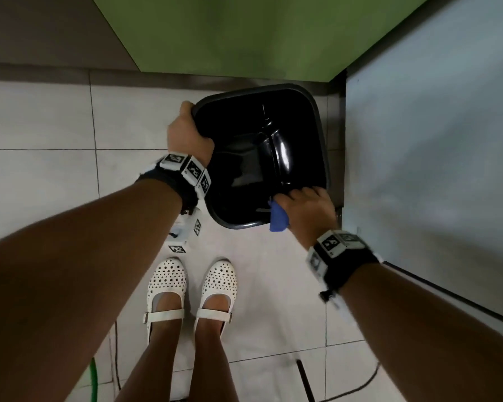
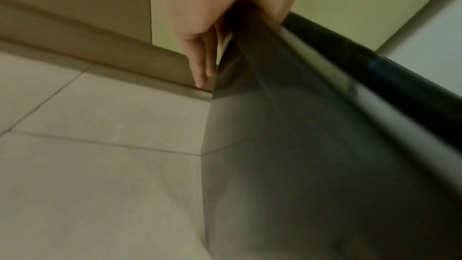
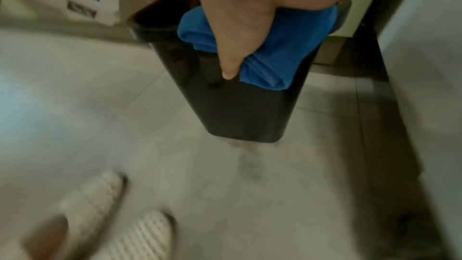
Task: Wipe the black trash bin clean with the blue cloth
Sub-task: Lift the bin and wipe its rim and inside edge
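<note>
Over pale floor tiles (image 1: 55, 117), left hand (image 1: 186, 134) grips the black trash bin (image 1: 302, 134) rim; right hand (image 1: 311, 210) fingers (image 3: 228, 60) pinch the blue cloth (image 3: 287, 50) against it.

Glossy black plastic trash bin (image 1: 308, 158), ribbed bright blue cloth (image 3: 287, 50); white perforated strap shoes (image 1: 166, 281), pale grey floor tiles (image 1: 38, 117); green far wall (image 1: 244, 33), black-and-white square-patterned wrist markers (image 1: 186, 169)

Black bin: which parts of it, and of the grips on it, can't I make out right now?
- Trash bin outer walls: head view looks into the opening only.
- Left hand fingers: head view, curled over the rim; left wrist view blurred.
- Right hand fingers: head view, over the rim, on the blue cloth.
- Wall under the cloth: right wrist view, covered.
- Dirt: too dark, glossy.
</note>
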{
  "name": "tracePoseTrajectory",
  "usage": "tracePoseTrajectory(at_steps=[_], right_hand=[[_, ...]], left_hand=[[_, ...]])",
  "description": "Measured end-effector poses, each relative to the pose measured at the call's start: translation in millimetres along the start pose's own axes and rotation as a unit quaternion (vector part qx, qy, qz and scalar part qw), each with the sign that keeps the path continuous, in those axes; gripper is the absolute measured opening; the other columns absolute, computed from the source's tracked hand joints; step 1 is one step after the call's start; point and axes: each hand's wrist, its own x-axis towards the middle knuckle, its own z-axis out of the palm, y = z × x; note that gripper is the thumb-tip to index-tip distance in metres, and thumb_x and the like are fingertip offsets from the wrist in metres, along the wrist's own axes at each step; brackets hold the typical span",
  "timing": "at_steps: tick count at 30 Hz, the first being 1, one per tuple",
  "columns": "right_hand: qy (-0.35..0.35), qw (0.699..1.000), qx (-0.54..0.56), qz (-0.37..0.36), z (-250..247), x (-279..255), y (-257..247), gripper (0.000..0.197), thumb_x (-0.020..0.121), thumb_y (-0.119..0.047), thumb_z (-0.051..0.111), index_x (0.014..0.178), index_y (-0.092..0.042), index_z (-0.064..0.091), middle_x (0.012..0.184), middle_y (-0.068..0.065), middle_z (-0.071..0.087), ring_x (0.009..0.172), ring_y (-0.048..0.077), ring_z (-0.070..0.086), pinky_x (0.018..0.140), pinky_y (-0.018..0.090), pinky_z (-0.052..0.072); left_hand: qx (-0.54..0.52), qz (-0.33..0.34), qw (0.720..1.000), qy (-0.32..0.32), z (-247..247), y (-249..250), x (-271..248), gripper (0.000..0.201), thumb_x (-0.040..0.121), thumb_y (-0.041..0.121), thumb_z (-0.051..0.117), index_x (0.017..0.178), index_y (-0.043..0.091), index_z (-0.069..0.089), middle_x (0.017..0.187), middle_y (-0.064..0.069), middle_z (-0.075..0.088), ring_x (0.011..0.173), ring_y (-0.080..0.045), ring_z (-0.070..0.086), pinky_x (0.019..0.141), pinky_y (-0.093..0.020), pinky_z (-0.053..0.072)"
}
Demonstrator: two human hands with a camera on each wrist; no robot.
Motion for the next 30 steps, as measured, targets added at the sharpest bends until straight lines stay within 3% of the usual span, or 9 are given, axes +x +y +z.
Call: tracePoseTrajectory(at_steps=[4,7,11,13,17,20,23,25,30], right_hand=[[-0.033,0.992,0.089,0.085,-7.2,6.3,-60.2,0.034,0.042,-0.025,0.082,0.074,-0.024,0.069,0.056,-0.002,0.062,0.050,0.023,0.059,0.056,0.027,0.046],[-0.032,0.972,0.169,0.160,-13.0,26.7,-107.6,0.041,0.042,-0.024,0.083,0.081,-0.024,0.070,0.060,0.001,0.064,0.052,0.026,0.061,0.055,0.032,0.049],[-0.110,0.955,0.220,0.164,-22.4,45.5,-130.5,0.048,0.078,-0.024,0.065,0.124,-0.022,0.050,0.107,0.009,0.061,0.094,0.034,0.058,0.078,0.042,0.047],[-0.087,0.960,0.223,0.148,-18.7,44.8,-133.5,0.050,0.078,-0.022,0.065,0.126,-0.022,0.050,0.107,0.009,0.062,0.093,0.034,0.059,0.076,0.042,0.048],[0.003,0.977,0.180,0.116,-14.2,30.4,-118.8,0.049,0.055,-0.022,0.081,0.102,-0.021,0.067,0.073,0.003,0.067,0.060,0.026,0.064,0.055,0.032,0.049],[0.038,0.988,0.145,0.035,-6.7,17.4,-90.3,0.044,0.055,-0.025,0.080,0.098,-0.022,0.068,0.067,0.000,0.065,0.061,0.025,0.062,0.062,0.031,0.047],[0.069,0.994,0.068,-0.054,5.5,8.3,-53.3,0.035,0.059,-0.024,0.075,0.093,-0.025,0.069,0.075,-0.003,0.066,0.078,0.025,0.064,0.082,0.035,0.045],[0.058,0.996,0.032,-0.055,6.5,9.1,-41.8,0.033,0.055,-0.027,0.077,0.087,-0.026,0.069,0.077,-0.004,0.065,0.082,0.025,0.064,0.089,0.038,0.044],[0.022,0.995,0.091,0.015,-6.9,14.9,-83.6,0.028,0.046,-0.023,0.082,0.070,-0.023,0.067,0.060,-0.005,0.061,0.064,0.023,0.059,0.071,0.032,0.044]], left_hand=[[0.019,-0.046,0.998,-0.029,-8.6,1.1,-4.3,0.057,0.081,0.014,0.055,0.133,0.014,0.032,0.115,-0.021,0.063,0.105,-0.039,0.059,0.086,-0.038,0.047],[0.014,-0.112,0.993,0.018,-11.5,-17.7,-26.6,0.059,0.082,0.014,0.055,0.136,0.015,0.031,0.115,-0.016,0.064,0.108,-0.035,0.058,0.087,-0.035,0.046],[-0.114,-0.279,0.946,0.118,-10.2,-34.9,-36.3,0.043,0.084,0.007,0.047,0.126,0.009,0.045,0.120,-0.015,0.062,0.111,-0.031,0.058,0.088,-0.029,0.044],[-0.097,-0.266,0.952,0.117,-8.4,-36.5,-36.5,0.033,0.083,0.004,0.044,0.115,0.005,0.055,0.117,-0.018,0.063,0.108,-0.033,0.059,0.081,-0.028,0.043],[-0.093,-0.215,0.967,0.096,-9.5,-29.4,-27.8,0.035,0.080,0.002,0.042,0.111,0.008,0.060,0.112,-0.018,0.065,0.105,-0.033,0.060,0.079,-0.026,0.043],[-0.046,-0.185,0.979,0.075,-11.2,-25.9,-19.4,0.035,0.081,0.001,0.043,0.112,0.005,0.058,0.115,-0.019,0.064,0.109,-0.034,0.058,0.089,-0.031,0.045],[-0.025,-0.160,0.985,0.065,-11.8,-20.5,-15.7,0.033,0.081,0.001,0.043,0.111,0.004,0.058,0.114,-0.019,0.064,0.107,-0.033,0.058,0.088,-0.030,0.044],[-0.020,-0.135,0.989,0.053,-12.5,-15.5,-10.7,0.035,0.081,0.000,0.043,0.113,0.004,0.058,0.114,-0.019,0.064,0.108,-0.034,0.058,0.090,-0.031,0.044],[-0.075,-0.154,0.984,0.055,-8.2,-7.7,-12.2,0.043,0.080,0.002,0.045,0.122,0.011,0.050,0.117,-0.016,0.063,0.110,-0.033,0.057,0.087,-0.030,0.044]])
